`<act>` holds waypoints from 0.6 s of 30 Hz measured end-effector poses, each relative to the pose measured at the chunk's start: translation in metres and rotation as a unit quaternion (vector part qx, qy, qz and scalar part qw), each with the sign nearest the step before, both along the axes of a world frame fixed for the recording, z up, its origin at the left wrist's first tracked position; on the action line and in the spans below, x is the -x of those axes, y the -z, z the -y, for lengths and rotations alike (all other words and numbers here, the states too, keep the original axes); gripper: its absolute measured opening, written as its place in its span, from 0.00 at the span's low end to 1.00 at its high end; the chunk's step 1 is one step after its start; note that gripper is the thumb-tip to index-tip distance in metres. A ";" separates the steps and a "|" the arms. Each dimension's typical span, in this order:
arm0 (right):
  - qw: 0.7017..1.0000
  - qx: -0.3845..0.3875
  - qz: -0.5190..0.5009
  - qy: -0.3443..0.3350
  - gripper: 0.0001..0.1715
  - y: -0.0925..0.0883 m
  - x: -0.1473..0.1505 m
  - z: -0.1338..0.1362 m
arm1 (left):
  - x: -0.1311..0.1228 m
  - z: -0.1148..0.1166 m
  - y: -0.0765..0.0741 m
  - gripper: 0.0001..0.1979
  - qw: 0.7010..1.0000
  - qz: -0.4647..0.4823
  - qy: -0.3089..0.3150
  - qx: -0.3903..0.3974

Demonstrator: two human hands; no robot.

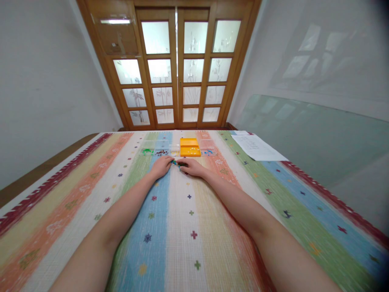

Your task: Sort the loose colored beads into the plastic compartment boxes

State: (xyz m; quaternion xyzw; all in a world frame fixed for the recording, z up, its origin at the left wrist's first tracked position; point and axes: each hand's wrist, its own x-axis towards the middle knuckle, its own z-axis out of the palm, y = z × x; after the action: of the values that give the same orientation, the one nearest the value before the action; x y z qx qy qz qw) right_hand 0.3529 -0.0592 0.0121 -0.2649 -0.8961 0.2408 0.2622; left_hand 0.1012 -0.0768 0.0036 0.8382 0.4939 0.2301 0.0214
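Both arms reach forward over the striped cloth, and the hands meet near its far middle. My left hand (pixel 162 166) is closed in a pinch, with small blue-green pieces (pixel 174 162) at its fingertips. Facing it, my right hand (pixel 192 167) has its fingers curled around the other side of these pieces; something dark shows under the fingers. The pieces are too small to tell their exact kind. Just beyond the hands stands an open yellow box (pixel 189 142) with small pale bits in it. Clear containers flank it, holding green bits (pixel 148 151), dark brown bits (pixel 162 153) and blue bits (pixel 208 152).
The patterned tablecloth (pixel 179 227) covers the table. A printed paper sheet (pixel 258 147) lies at the far right. A glass panel (pixel 316 138) leans along the right wall. Wooden doors with frosted panes (pixel 162 71) stand behind the table.
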 end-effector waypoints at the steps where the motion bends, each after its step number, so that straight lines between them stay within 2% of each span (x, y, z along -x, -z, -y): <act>1: 1.000 -0.010 0.004 -0.006 0.28 -0.001 0.000 0.001 | 0.002 -0.001 0.000 0.19 1.000 0.006 0.004 0.007; 4: 0.998 -0.061 0.030 -0.015 0.33 0.000 0.000 0.002 | 0.009 -0.004 0.000 0.20 0.999 0.029 0.014 0.027; 6: 0.995 -0.090 0.045 0.003 0.34 0.001 0.000 0.001 | 0.012 -0.004 -0.001 0.20 0.998 0.042 0.018 0.035; 11: 0.985 -0.134 0.079 0.071 0.29 -0.001 0.003 -0.002 | 0.009 -0.001 0.000 0.25 0.999 0.045 0.018 0.022; 14: 0.981 -0.144 0.104 0.075 0.23 -0.003 0.005 -0.007 | 0.005 0.002 -0.001 0.27 1.000 0.015 0.021 0.017; 18: 0.982 -0.143 0.109 0.061 0.19 -0.002 0.004 -0.017 | 0.003 0.003 -0.003 0.24 0.998 0.000 0.057 0.024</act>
State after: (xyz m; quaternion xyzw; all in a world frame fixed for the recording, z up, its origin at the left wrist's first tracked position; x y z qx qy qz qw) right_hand 0.3493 -0.0422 0.0145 -0.3031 -0.9269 0.0632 0.2120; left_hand 0.0987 -0.0800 0.0067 0.8640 0.4510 0.2171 0.0542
